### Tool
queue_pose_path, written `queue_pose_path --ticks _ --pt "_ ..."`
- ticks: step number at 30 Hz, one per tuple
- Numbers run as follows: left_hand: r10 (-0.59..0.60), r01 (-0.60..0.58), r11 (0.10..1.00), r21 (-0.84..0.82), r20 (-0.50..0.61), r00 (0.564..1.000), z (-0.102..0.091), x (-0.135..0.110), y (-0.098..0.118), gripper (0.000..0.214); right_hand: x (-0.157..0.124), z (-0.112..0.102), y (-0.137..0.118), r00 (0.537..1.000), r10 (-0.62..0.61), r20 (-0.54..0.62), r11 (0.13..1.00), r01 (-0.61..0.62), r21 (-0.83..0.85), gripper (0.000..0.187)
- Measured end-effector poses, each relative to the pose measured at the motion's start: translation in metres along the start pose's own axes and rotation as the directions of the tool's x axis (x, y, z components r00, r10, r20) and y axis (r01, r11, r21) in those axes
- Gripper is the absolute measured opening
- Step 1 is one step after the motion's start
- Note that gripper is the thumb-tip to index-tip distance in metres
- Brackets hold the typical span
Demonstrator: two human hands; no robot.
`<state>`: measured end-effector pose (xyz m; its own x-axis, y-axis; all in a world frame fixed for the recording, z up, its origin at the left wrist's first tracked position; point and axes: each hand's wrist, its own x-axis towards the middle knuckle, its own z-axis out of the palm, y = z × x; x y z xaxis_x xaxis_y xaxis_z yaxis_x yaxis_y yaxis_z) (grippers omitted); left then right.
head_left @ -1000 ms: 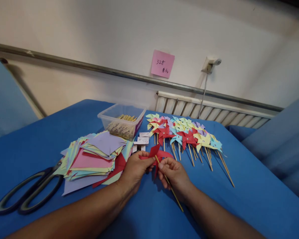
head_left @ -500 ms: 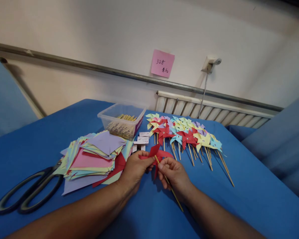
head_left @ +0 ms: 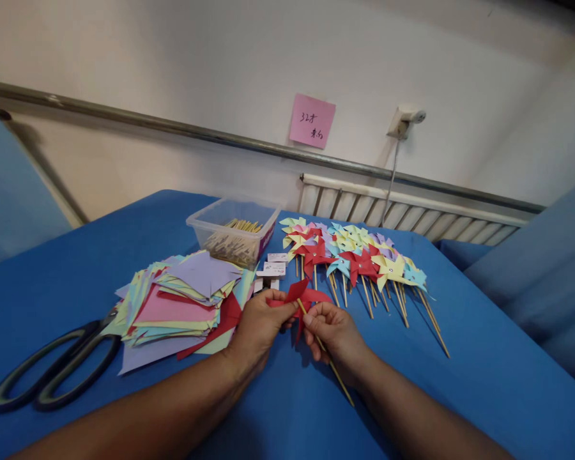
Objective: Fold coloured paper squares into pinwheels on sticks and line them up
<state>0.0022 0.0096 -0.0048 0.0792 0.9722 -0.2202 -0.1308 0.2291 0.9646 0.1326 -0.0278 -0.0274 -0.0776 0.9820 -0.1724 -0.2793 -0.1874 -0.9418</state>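
Note:
Near the middle of the head view, a red paper pinwheel [head_left: 313, 295] is held with its back toward me. My left hand [head_left: 263, 319] is closed on its left side, the thumb pressing by the centre. A thin wooden stick [head_left: 338, 375] slants down to the right, its upper end lying against the pinwheel's centre. My right hand [head_left: 333, 332] pinches this stick just below the pinwheel. Whether the stick is fastened to the paper I cannot tell. Beside my left forearm lies a stack of coloured paper sheets [head_left: 182, 313].
Black-handled scissors [head_left: 76, 364] lie partly under the paper at left. A clear plastic box [head_left: 268, 220] of wooden sticks stands behind the stack, with small white boxes [head_left: 274, 268] in front. Several finished pinwheels [head_left: 364, 262] lie at back right on the blue cloth [head_left: 460, 396].
Almost nothing differs. Both hands keep their hold on the red pinwheel and the stick; the view has shifted very slightly.

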Motion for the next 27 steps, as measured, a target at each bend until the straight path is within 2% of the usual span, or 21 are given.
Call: queue_pose_path --ticks 12,22,27 --pt "0.064 -0.064 0.997 0.049 0.015 0.998 -0.0029 0.0027 -0.0037 0.024 -0.0017 0.0004 -0.0054 0.999 0.052 -0.003 0.998 -0.052 0.043 0.041" --pt "0.053 -0.052 0.999 -0.015 0.098 0.994 -0.0037 0.0026 -0.0013 0.024 0.0001 -0.001 -0.002 0.999 0.046 0.021 0.999 -0.047 0.026 0.04" --pt "0.057 -0.059 0.998 0.014 0.092 0.994 -0.0042 0.0038 0.0001 0.024 0.0015 -0.0019 0.0015 0.999 0.041 0.029 0.999 -0.041 0.01 0.04"
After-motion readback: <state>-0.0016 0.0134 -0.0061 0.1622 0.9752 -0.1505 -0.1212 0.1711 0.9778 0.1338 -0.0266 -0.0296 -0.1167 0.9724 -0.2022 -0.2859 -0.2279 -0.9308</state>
